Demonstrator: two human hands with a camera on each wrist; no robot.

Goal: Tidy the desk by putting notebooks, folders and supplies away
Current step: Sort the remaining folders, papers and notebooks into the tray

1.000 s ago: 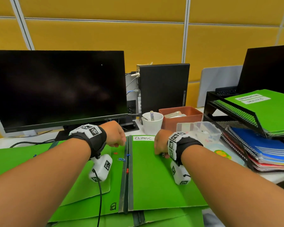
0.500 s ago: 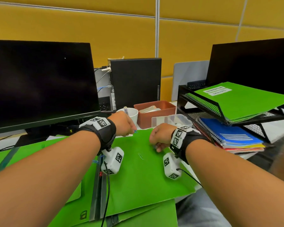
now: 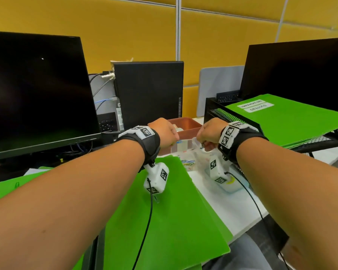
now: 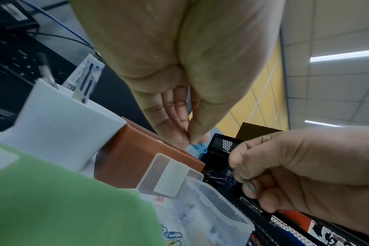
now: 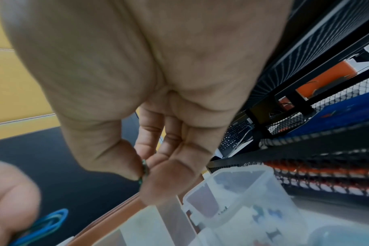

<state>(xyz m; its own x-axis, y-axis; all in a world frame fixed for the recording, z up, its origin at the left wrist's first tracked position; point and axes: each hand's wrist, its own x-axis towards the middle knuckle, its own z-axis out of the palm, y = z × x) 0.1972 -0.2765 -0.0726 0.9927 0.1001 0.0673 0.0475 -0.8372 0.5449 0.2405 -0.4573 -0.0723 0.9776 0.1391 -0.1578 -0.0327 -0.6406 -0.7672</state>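
My left hand [image 3: 171, 137] hovers over the clear plastic compartment box [image 3: 191, 152] and pinches a blue paper clip [image 4: 199, 147] between thumb and fingers [image 4: 179, 136]. Just to its right, my right hand [image 3: 206, 140] pinches a green paper clip [image 5: 144, 169], which also shows as the green clip [image 4: 250, 184] in the left wrist view. The box [image 4: 221, 214] holds several coloured clips in its compartments. A green folder [image 3: 164, 211] lies on the desk under my left forearm.
A brown tray [image 3: 185, 123] and a white cup [image 4: 59, 116] stand behind the box. At the right, a black mesh rack [image 3: 232, 114] carries a labelled green folder [image 3: 291, 121], with notebooks below. Two dark monitors and a black computer case [image 3: 148, 90] line the back.
Both hands have left the green folder and moved right and up, to above the clear box, each pinching a clip. The head view has swung right.
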